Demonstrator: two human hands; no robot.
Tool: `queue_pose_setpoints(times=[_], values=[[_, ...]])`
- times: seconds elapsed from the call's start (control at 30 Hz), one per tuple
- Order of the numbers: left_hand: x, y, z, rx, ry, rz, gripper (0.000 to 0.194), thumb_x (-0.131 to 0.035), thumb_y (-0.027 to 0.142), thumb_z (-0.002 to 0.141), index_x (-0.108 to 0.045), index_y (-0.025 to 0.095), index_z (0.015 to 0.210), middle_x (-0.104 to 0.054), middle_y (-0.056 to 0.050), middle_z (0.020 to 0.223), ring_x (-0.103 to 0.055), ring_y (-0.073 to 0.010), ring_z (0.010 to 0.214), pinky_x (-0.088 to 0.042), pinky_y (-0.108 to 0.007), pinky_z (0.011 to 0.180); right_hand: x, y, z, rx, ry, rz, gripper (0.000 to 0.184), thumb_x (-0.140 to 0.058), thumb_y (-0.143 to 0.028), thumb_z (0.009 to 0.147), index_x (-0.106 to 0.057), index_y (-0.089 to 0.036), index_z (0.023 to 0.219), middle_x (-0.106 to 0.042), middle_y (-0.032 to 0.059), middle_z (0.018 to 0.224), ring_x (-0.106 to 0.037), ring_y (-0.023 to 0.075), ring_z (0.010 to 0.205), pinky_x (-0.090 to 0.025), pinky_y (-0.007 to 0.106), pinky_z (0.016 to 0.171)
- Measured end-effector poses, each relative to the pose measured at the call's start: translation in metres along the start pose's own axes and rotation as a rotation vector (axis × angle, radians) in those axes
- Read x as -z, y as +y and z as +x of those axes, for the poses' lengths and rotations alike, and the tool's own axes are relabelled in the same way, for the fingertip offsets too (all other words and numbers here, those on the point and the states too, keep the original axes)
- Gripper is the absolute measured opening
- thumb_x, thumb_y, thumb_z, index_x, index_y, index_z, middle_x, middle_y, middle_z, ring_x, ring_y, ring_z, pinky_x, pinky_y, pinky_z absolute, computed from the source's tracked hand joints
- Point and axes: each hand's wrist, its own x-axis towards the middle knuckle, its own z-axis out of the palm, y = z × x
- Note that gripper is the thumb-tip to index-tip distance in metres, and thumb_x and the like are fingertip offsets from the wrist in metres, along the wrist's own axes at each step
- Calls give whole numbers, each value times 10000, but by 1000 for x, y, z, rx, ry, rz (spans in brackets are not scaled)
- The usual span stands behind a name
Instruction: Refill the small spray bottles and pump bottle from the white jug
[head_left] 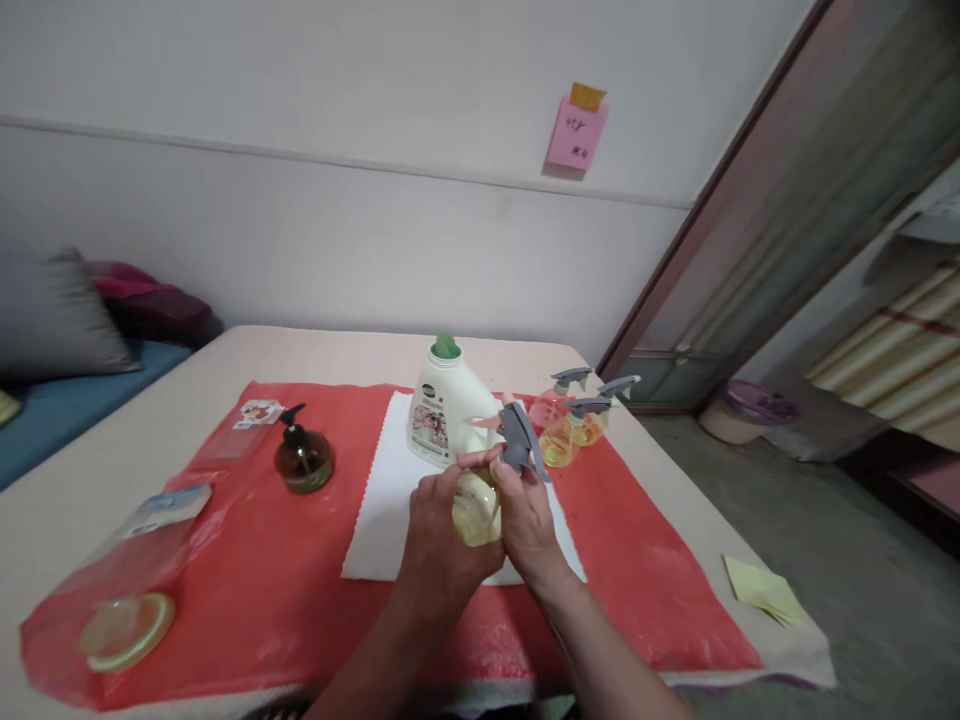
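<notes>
left hand (435,525) and right hand (529,515) wrapped around a yellowish spray bottle (475,510), its neck mostly covered, white jug (459,390) partly hidden behind

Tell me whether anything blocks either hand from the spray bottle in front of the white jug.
Nothing visible does. The left hand holds the spray bottle around its body, the right hand just below its grey spray head. The white jug stands beyond the bottle, not between it and the hands.
</notes>
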Motion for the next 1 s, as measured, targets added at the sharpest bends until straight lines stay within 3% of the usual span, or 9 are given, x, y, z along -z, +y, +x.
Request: queue_pose_setpoints(times=[0.1,0.23,0.3,0.4,0.5,0.63,0.73,0.83,1.0], values=[[10,5,0,228,-132,-375,688,-760,321,662,-527,268,1306,-575,-94,1321,-565,-296,1196,-503,-443,942,4,-3,2,44,70,-51,287,-545,-489,926,-698,-246,933,-739,39,941,-649,224,944,-470,387,946],[22,13,9,612,-172,-834,689,-763,481,730,-500,288,1336,-550,-70,1404,-564,-231,1234,-519,-317,927,8,-15,6,42,170,-13,326,-546,-532,909,-682,-238,869,-715,29,846,-615,195,798,-478,339,788],[21,16,11,747,-289,-916,591,-674,579,801,-577,219,1260,-650,-111,1267,-656,-232,1083,-562,-315,820,9,-22,7,17,175,48,343,-555,-555,893,-671,-237,840,-709,27,812,-602,191,747,-478,329,730],[14,18,8,970,-541,-963,696,-484,747,842,-647,125,1107,-735,-152,912,-683,-185,649,-516,-259,513,8,-28,5,-8,155,101,342,-558,-548,889,-664,-230,823,-709,27,800,-597,189,725,-474,322,690],[5,20,0,1037,-545,-1037,692,-428,781,847,-622,143,1034,-685,-65,692,-515,-88,408,-320,-168,357,8,-28,4,-7,146,170,322,-532,-522,909,-662,-229,871,-714,27,853,-611,192,772,-476,322,709],[-2,23,-9,741,-291,-1032,576,-584,681,838,-545,190,1138,-621,22,711,-532,-91,478,-385,-185,397,6,-28,4,10,164,231,340,-502,-533,934,-660,-232,933,-713,41,1015,-614,200,947,-462,337,843],[-11,21,-17,427,-134,-890,641,-670,606,813,-431,243,1285,-664,-18,971,-579,-106,564,-490,-247,489,2,-34,4,-4,159,363,324,-517,-537,926,-646,-239,928,-718,47,1037,-612,205,963,-461,357,874],[-22,12,-24,112,48,-661,715,-697,515,827,-322,285,1390,-586,-99,1277,-678,-192,882,-589,-339,715,-2,-41,3,-77,152,496,313,-550,-546,907,-628,-244,912,-724,56,1044,-628,211,958,-480,365,858],[-36,-11,-26,-403,280,-205,871,-782,399,787,-278,286,1488,-355,-147,1502,-491,-298,1333,-550,-433,980,-3,-46,1,-161,186,587,302,-591,-547,876,-608,-246,881,-742,47,972,-663,211,937,-515,352,818]])
